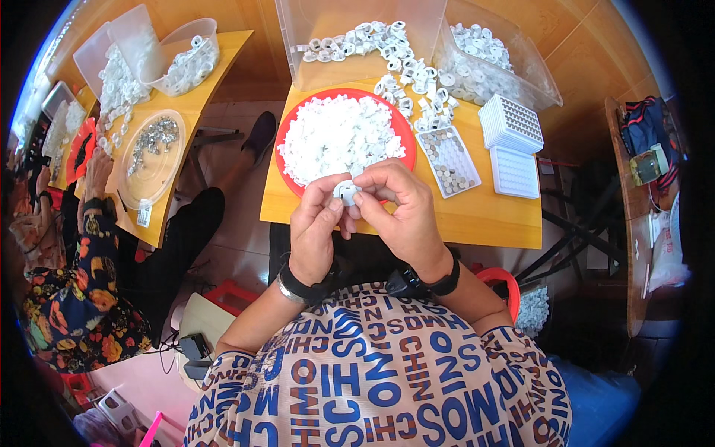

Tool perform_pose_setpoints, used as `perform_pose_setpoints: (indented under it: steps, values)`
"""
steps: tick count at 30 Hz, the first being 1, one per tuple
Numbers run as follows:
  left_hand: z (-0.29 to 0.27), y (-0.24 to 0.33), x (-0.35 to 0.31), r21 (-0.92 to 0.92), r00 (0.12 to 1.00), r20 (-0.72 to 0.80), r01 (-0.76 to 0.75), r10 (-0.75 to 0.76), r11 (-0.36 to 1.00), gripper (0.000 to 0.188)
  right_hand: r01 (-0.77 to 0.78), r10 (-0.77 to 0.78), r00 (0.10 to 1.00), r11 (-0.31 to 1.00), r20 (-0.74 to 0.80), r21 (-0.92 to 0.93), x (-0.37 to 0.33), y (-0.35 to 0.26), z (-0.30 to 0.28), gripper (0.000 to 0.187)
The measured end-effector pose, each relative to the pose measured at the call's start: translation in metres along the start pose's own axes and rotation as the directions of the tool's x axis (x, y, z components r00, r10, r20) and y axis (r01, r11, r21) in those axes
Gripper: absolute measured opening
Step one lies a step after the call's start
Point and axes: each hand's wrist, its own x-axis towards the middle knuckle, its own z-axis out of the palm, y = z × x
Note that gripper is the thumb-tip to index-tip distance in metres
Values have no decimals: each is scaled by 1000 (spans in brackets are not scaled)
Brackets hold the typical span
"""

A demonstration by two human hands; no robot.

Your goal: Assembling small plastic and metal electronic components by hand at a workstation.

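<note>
Between my two hands, over the near rim of a red round tray (pixel 408 138), is a small round white plastic part (pixel 346 193) with a dark slot in it. My left hand (pixel 316 223) pinches its left side with thumb and fingers. On the other side my right hand (pixel 398 205) grips it with thumb and forefinger. The tray is heaped with small white plastic pieces (pixel 339 134). Right of it lies a shallow white tray (pixel 465 160) with several small round metal discs (pixel 453 175). My fingers partly cover the round part.
White round parts (pixel 417 86) lie spread behind, by a clear bin (pixel 536 82). Stacked white trays (pixel 514 123) stand at the table's right. Leftward, a co-worker's hand (pixel 97 171) is near a clear round lid (pixel 153 190) holding metal bits, on another yellow table (pixel 216 67).
</note>
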Motion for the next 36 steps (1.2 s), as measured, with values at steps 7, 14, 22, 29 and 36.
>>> perform_pose_setpoints:
  steps: [7, 14, 22, 29, 36]
  values:
    - [-4, -2, 1, -7, 995, -4, 102, -102, 995, 34, 233, -240, 971, 906, 26, -354, 0, -2, -2, 19]
    - [-1, 1, 1, 14, 994, -38, 106, -106, 994, 35, 351, -385, 922, 779, 45, -519, -3, 2, 1, 22]
    - [-1, 1, 2, -8, 990, -66, 127, -127, 992, 36, 373, -404, 913, 782, 49, -499, -4, 6, 2, 23]
    - [-4, 0, 1, 71, 987, -78, 149, -143, 986, 35, 417, -443, 893, 758, 73, -501, -4, 7, 5, 24]
    - [1, 2, -2, 126, 986, -82, 154, -144, 980, 35, 340, -378, 926, 833, 0, -436, -6, 9, 5, 25]
